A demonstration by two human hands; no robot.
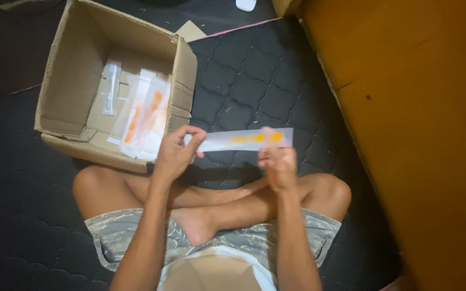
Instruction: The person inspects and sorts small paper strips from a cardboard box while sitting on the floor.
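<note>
I sit cross-legged on a dark quilted mat (254, 75). Both hands hold up a long, narrow translucent plastic packet (241, 140) with an orange item inside, kept level above my legs. My left hand (176, 153) pinches its left end. Gripping the right half is my right hand (277, 161), thumb against the packet. An open cardboard box (76, 70) lies to the left of my hands, holding several similar clear packets with orange contents (144, 116) and a smaller clear packet (110, 89).
A large orange-brown wooden panel (416, 118) fills the right side. A flat scrap of cardboard (190, 30) and a small white object (246, 4) lie on the dark floor at the top. My crossed legs (211, 207) sit under the hands.
</note>
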